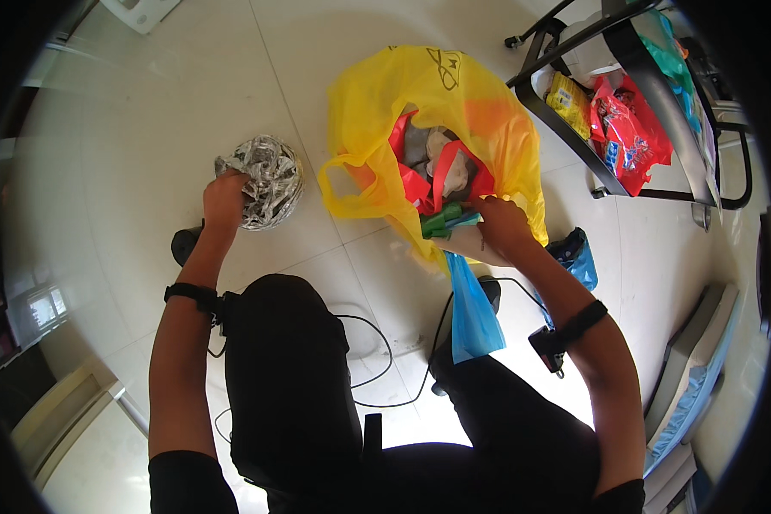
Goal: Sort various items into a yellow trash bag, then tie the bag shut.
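Observation:
My left hand [226, 198] is on the left edge of a bundle of crumpled silver foil [271, 183] on the tiled floor; its fingertips are partly hidden in the foil. To the right stands a large yellow plastic bag [385, 83], its mouth open, holding a red bag [446, 173] with greyish and whitish contents. At the near rim of the yellow bag, my right hand [502, 223] has its fingers closed at a bunch of green plastic [441, 221] and light-coloured bag material. Blue plastic [472, 315] hangs down below it.
A black-framed cart [572, 144] with red and yellow packages stands at the upper right. A blue bag [578, 260] lies right of the yellow bag. Black cables [390, 353] run between my legs. Folded cushions [687, 372] lean at the right, and a pale chair [83, 437] is lower left.

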Motion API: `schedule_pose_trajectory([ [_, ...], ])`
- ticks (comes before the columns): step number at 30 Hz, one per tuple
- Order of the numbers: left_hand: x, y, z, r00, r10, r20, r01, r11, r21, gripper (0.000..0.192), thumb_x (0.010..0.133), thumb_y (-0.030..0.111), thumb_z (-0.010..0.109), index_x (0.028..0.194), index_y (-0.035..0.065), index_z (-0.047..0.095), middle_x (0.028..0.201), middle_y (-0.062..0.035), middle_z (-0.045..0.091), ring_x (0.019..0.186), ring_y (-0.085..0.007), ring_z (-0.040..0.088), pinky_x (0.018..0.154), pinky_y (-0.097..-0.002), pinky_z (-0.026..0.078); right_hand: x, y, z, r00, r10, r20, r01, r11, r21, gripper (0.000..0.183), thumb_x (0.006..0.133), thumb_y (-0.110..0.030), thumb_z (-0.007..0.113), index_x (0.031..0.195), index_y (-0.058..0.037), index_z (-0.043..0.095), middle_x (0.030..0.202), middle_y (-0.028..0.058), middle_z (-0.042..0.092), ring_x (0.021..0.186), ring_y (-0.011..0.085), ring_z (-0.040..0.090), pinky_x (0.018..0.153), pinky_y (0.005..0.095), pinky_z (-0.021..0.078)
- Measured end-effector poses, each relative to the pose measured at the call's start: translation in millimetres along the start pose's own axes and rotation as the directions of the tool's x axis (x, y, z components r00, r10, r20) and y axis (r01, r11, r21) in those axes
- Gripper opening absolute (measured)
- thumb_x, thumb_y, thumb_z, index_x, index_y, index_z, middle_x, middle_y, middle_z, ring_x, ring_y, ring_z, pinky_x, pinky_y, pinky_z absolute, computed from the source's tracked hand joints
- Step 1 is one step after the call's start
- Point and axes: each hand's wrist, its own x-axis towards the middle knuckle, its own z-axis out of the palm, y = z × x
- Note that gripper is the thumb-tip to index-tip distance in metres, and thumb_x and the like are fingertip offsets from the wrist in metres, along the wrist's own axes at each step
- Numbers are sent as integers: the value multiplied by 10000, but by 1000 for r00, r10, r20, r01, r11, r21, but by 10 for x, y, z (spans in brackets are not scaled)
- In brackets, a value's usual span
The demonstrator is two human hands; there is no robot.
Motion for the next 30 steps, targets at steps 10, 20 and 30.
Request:
schedule_pose_trajectory([
  [10,95,405,-985,825,119,552,-220,968,120,261,812,152,751,1073,138,749,976,-85,751,971,-314,708,828,-451,569,-33,-476,-70,787,-559,-262,529,829,-182,208,838,-157,611,1025,-67,631,1004,100,592,1051,315,591,902,412,525],
  [20,272,408,-1066,826,20,563,-264,897,355,282,785,269,808,1033,153,741,1015,-97,729,1003,-305,697,844,-447,562,286,-348,509,924,-364,-117,347,927,-141,352,839,-137,653,1177,-59,596,1160,119,614,1046,337,641,844,420,583],
  [30,377,2195,-2049,904,282,321,-47,813,-581,427,848,215,800,1226,56,681,1129,-92,747,1052,-242,701,886,-383,544,248,-166,-499,895,-446,-26,408,794,451,564,711,-113,789,1244,-58,613,1117,185,688,1074,407,660,915,443,531],
])
